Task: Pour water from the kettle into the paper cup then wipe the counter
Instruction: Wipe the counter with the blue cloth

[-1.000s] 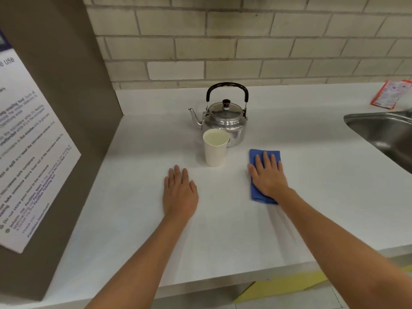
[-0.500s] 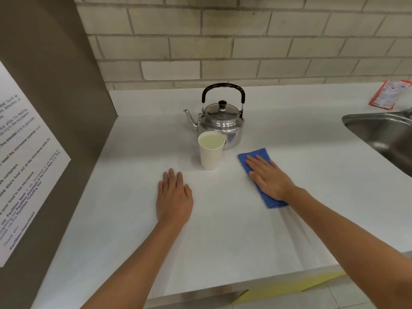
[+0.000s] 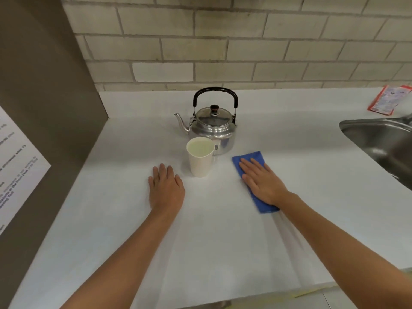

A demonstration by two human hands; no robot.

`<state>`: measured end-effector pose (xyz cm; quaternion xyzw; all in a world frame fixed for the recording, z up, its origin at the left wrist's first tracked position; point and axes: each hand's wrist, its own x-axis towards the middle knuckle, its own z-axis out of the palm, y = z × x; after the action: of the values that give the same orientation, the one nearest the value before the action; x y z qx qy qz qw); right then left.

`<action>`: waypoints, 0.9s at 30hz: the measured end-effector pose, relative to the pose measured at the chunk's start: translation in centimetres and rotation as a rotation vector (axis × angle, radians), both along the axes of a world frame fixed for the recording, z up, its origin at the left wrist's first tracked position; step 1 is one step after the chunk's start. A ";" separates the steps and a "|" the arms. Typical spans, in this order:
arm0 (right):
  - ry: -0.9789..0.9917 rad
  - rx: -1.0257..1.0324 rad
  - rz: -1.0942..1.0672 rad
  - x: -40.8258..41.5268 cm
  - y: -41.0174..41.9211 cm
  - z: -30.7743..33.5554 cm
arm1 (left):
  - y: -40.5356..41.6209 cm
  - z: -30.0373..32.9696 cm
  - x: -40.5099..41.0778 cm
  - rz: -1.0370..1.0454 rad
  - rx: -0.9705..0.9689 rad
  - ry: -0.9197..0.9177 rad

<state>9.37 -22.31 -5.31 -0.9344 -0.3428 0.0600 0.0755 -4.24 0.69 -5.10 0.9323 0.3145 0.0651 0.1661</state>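
Your right hand [image 3: 263,182] lies flat, fingers spread, palm down on the blue cloth [image 3: 250,158], which rests on the white counter [image 3: 223,253] with its long side running from the far left toward the near right; the cloth's far end shows ahead of your fingertips and its near corner shows beside your wrist. Your left hand [image 3: 166,189] is also open and flat, pressed to the bare counter and holding nothing, just left of the paper cup [image 3: 200,160]. The cup stands upright between your two hands, filled close to its rim with pale liquid, and sits directly in front of the kettle [image 3: 213,126]; from this angle you cannot tell whether cup and kettle touch. The kettle stands upright with its lid on, handle raised and spout pointing left. To your left a brown panel [image 3: 55,97] walls off the counter, carrying a printed notice [image 3: 17,166] too blurred to read. Behind the kettle the brick wall [image 3: 223,41] closes the far side. On the right the steel sink [image 3: 379,139] cuts into the counter, its rim well apart from the cloth, and a red packet [image 3: 389,102] lies beyond it near the wall. The counter's near edge runs beneath your forearms, with broad bare surface between it and your hands.
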 end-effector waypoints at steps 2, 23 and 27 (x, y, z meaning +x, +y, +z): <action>0.013 -0.019 -0.101 1.5 1.8 0.3 | 0.3 0.1 0.3 0.010 -0.025 -0.006; -0.040 0.060 0.095 2.1 0.5 -0.8 | 0.0 -0.8 3.7 0.120 0.026 0.003; -0.053 0.035 0.093 7.2 -1.7 -0.3 | -0.1 -1.3 3.5 0.122 0.079 -0.021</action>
<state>16.53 -24.00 -5.63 -0.9174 -0.3885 0.0328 0.0797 -0.70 0.57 -6.43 0.9165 0.3663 0.0970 0.1281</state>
